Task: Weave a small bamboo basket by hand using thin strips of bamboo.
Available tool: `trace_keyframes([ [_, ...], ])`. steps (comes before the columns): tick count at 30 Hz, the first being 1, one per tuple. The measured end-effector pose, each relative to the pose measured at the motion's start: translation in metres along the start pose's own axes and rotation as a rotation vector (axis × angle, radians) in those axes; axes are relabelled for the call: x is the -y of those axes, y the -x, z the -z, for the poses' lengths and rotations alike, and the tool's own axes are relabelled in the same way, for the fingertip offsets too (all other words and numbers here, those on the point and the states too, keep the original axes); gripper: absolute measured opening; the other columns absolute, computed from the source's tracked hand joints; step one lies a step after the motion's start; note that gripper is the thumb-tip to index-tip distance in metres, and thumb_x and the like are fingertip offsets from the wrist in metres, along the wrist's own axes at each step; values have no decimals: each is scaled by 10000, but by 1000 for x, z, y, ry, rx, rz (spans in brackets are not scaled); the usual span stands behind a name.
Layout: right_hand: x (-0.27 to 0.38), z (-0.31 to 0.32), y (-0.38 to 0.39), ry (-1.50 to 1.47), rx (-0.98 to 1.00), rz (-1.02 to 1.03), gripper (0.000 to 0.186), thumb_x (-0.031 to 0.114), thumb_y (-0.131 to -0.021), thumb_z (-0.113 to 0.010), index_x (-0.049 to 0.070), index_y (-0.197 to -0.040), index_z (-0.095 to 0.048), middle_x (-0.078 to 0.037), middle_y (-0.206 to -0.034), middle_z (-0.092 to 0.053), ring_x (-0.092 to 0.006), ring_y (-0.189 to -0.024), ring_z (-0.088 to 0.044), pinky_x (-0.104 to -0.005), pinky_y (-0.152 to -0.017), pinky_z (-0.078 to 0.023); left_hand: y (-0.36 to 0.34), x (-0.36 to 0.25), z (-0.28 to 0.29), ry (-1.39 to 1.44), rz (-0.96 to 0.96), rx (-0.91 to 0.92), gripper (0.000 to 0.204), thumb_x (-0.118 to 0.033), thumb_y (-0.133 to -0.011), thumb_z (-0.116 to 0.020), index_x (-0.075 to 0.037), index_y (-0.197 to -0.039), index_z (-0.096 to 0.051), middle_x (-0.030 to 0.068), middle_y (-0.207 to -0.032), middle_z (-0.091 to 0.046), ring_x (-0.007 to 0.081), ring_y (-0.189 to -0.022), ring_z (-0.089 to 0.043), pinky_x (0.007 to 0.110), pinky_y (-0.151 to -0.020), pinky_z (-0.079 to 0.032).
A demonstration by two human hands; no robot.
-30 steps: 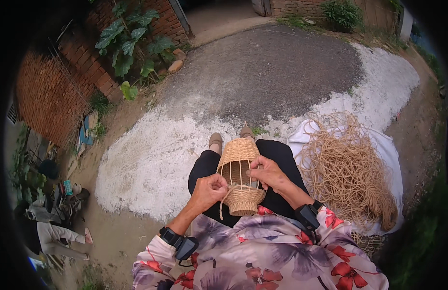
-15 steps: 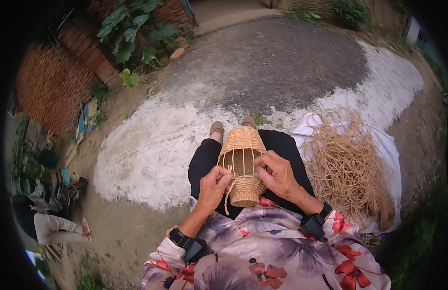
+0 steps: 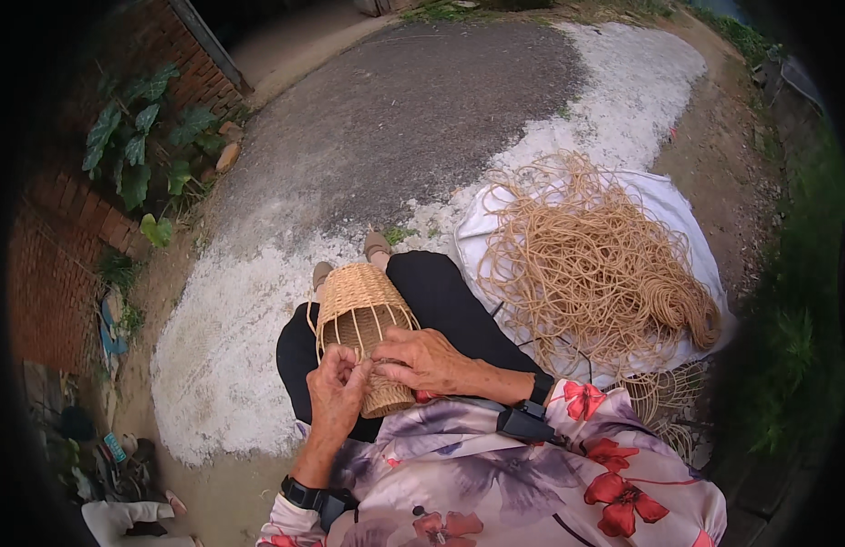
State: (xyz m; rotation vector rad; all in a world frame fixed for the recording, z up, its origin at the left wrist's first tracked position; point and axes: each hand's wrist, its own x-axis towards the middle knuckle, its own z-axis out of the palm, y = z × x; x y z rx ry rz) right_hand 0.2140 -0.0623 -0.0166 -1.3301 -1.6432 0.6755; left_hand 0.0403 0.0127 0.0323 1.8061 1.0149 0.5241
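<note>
A small woven basket (image 3: 366, 294) of tan cord lies tilted across my lap. Its upper and lower parts are closely woven, and bare upright strands span an open gap between them. Over this gap, my left hand (image 3: 334, 392) pinches a cord with thumb and forefinger; most of the cord is hidden by the fingers. My right hand (image 3: 430, 363) meets it from the right, its thumb and fingers pressed together at the strands. What lies between the right fingertips is too small to make out. The basket's narrow end (image 3: 386, 399) shows below both hands.
To my right, a large tangle of tan cord (image 3: 596, 264) rests on a white sack (image 3: 682, 214). Beneath its near edge is an openwork woven piece (image 3: 668, 397). A leafy plant (image 3: 135, 137) grows by a brick wall (image 3: 48, 292). Another person's leg (image 3: 121, 524) shows at lower left.
My view has swung to the right, so the basket and my lap sit further left. My hands have come together over the gap, and the cord's hanging tail no longer shows.
</note>
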Motion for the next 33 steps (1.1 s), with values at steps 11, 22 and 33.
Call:
trace_keyframes([
  [11, 14, 13, -5, 9, -63, 24, 315, 92, -790, -688, 61, -1100, -641, -104, -920, -540, -274, -816, -605, -360, -712, -507, 20, 11, 15, 182, 173, -135, 58, -64, -869, -653, -8, -873, -641, -3, -708, -603, 47, -601, -538, 198, -539, -455],
  [22, 7, 7, -15, 105, -88, 161, 147, 83, -798, -677, 46, -909, -588, -92, -874, -521, -264, -803, -597, -373, -638, -494, 15, 22, 17, 327, 181, -55, 92, -95, -899, -636, -9, -872, -620, 19, -718, -625, 44, -564, -543, 186, -488, -453],
  [33, -7, 18, -8, -106, -334, 33, 162, 107, -826, -656, 36, -943, -568, -99, -912, -533, -197, -855, -616, -353, -649, -511, 0, 38, 31, 7, 105, -107, 80, -121, -898, -642, -65, -887, -586, -1, -718, -590, 56, -546, -528, 202, -479, -458],
])
